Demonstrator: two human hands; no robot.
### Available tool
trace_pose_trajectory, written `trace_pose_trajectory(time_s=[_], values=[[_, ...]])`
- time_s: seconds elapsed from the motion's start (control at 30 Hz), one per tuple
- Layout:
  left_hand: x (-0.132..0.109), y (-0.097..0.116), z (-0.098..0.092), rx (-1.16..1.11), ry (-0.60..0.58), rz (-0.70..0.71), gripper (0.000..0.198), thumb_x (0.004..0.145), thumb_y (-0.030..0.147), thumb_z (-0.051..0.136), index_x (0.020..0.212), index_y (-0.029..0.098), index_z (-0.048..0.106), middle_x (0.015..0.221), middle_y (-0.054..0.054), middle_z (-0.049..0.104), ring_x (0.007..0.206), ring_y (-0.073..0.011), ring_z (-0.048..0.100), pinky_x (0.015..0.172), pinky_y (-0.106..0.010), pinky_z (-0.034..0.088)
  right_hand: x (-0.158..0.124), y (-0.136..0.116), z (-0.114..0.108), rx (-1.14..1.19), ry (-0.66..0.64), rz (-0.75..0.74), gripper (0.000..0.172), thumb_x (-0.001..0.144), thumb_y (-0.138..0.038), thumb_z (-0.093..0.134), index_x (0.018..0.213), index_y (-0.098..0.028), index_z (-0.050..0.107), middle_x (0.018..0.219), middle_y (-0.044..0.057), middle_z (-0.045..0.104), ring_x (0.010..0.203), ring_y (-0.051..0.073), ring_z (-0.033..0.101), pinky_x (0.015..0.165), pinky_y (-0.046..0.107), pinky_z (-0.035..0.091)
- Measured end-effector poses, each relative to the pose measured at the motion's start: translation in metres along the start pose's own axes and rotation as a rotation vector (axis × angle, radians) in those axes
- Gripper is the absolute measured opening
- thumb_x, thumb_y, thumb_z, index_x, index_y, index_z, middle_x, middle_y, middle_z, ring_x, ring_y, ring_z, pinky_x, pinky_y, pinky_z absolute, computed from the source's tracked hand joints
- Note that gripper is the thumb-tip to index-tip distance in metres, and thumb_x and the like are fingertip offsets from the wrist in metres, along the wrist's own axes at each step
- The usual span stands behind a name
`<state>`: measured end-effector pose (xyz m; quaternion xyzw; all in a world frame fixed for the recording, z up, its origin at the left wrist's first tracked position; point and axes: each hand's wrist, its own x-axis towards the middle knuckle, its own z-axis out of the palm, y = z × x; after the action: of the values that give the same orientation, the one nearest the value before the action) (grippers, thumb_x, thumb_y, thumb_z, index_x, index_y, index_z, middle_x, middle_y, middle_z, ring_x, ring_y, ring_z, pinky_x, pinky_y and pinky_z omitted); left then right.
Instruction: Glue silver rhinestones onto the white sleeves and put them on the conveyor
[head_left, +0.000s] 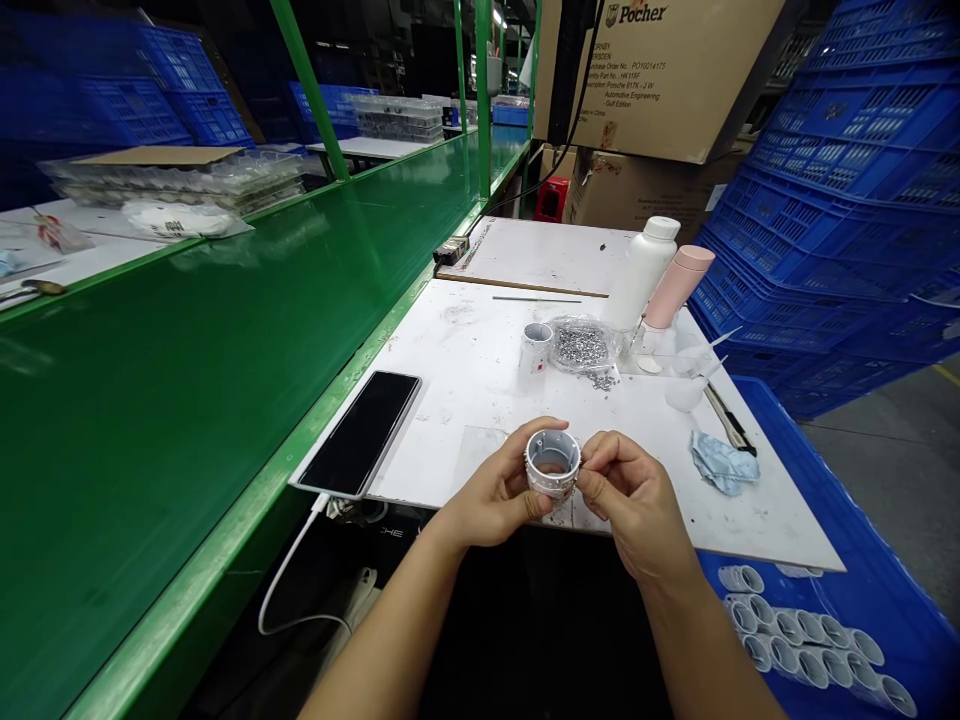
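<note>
A grey-white ring-shaped part (553, 462) is held over the front edge of the white table (435, 400). My left hand (499, 490) wraps round its left side, thumb in front and fingers behind. My right hand (626, 490) is pinched at the ring's right side; whatever sits between its fingertips is too small to make out. Beyond the hands, a similar white cylinder (536, 350) stands upright beside a clear bag of small metal pieces (581, 343), with some pieces loose in front of the bag.
A phone (360, 433) on a white cable lies left, beside the green conveyor (225, 320). White (646, 270) and pink (679, 287) bottles stand at the back right. A cloth (724, 462) and a cutter (730, 418) lie right; below, a blue crate (847, 520) holds several white cylinders.
</note>
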<state>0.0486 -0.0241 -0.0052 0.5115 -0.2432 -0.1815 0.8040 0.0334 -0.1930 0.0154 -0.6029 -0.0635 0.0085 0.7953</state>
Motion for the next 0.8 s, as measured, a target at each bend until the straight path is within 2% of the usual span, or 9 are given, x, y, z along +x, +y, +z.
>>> trace_pose_trajectory(time_s=[0.13, 0.3, 0.4, 0.5, 0.6, 0.67, 0.73, 0.8], values=[[-0.001, 0.001, 0.002, -0.033, 0.019, -0.006, 0.063, 0.081, 0.025, 0.071, 0.137, 0.031, 0.043, 0.108, -0.006, 0.057, 0.098, -0.0188, 0.057, 0.084, -0.028, 0.044, -0.001, -0.003, -0.001, -0.006, -0.013, 0.001, 0.017, 0.082, -0.022, 0.072, 0.076, -0.019, 0.057, 0.078, -0.003, 0.052, 0.057, 0.005, 0.041, 0.047, 0.021, 0.030], [-0.002, -0.001, 0.002, -0.054, 0.032, -0.003, 0.066, 0.080, 0.024, 0.072, 0.137, 0.033, 0.041, 0.110, -0.005, 0.058, 0.097, -0.0178, 0.058, 0.086, -0.029, 0.044, -0.001, -0.003, 0.002, -0.012, -0.018, -0.004, 0.016, 0.083, -0.024, 0.071, 0.079, -0.019, 0.056, 0.079, -0.003, 0.054, 0.056, 0.004, 0.042, 0.048, 0.020, 0.033], [-0.002, -0.002, 0.001, -0.062, 0.024, 0.003, 0.067, 0.081, 0.025, 0.072, 0.139, 0.032, 0.039, 0.116, -0.007, 0.058, 0.102, -0.0197, 0.058, 0.087, -0.029, 0.044, -0.004, 0.000, 0.002, -0.021, -0.019, -0.016, 0.016, 0.083, -0.024, 0.071, 0.079, -0.020, 0.056, 0.081, -0.003, 0.054, 0.055, 0.004, 0.043, 0.048, 0.020, 0.034], [0.000, -0.002, 0.000, -0.083, 0.007, 0.028, 0.068, 0.082, 0.025, 0.070, 0.140, 0.032, 0.037, 0.124, -0.010, 0.058, 0.114, -0.0239, 0.057, 0.093, -0.033, 0.044, -0.005, -0.007, -0.008, -0.099, 0.026, -0.067, 0.013, 0.085, -0.027, 0.068, 0.082, -0.022, 0.057, 0.080, -0.002, 0.056, 0.054, 0.006, 0.045, 0.046, 0.021, 0.035], [0.003, -0.003, -0.003, -0.095, 0.061, 0.053, 0.068, 0.081, 0.026, 0.072, 0.140, 0.031, 0.039, 0.129, -0.010, 0.056, 0.120, -0.0275, 0.056, 0.096, -0.036, 0.044, 0.008, -0.028, -0.033, -0.377, 0.142, -0.183, 0.008, 0.087, -0.030, 0.063, 0.086, -0.022, 0.062, 0.073, 0.000, 0.058, 0.056, 0.011, 0.051, 0.050, 0.025, 0.039], [0.005, -0.002, -0.005, -0.115, 0.151, 0.054, 0.071, 0.079, 0.028, 0.073, 0.141, 0.031, 0.039, 0.129, -0.010, 0.056, 0.117, -0.0275, 0.058, 0.095, -0.036, 0.045, 0.028, -0.044, -0.053, -0.712, 0.200, -0.244, 0.009, 0.087, -0.029, 0.061, 0.087, -0.021, 0.066, 0.073, 0.002, 0.062, 0.061, 0.014, 0.055, 0.056, 0.028, 0.043], [0.008, -0.002, -0.007, -0.146, 0.234, 0.030, 0.076, 0.078, 0.030, 0.074, 0.144, 0.030, 0.036, 0.129, -0.010, 0.057, 0.110, -0.0255, 0.062, 0.094, -0.035, 0.046, 0.055, -0.053, -0.072, -1.008, 0.113, -0.260, 0.011, 0.085, -0.027, 0.059, 0.084, -0.021, 0.068, 0.078, 0.005, 0.067, 0.067, 0.018, 0.060, 0.063, 0.031, 0.045], [0.009, -0.001, -0.008, -0.175, 0.277, -0.005, 0.080, 0.077, 0.030, 0.075, 0.146, 0.029, 0.035, 0.128, -0.011, 0.057, 0.104, -0.0238, 0.064, 0.093, -0.034, 0.046, 0.084, -0.051, -0.084, -1.182, -0.063, -0.213, 0.013, 0.083, -0.021, 0.056, 0.082, -0.020, 0.069, 0.077, 0.005, 0.068, 0.069, 0.019, 0.060, 0.065, 0.032, 0.045]])
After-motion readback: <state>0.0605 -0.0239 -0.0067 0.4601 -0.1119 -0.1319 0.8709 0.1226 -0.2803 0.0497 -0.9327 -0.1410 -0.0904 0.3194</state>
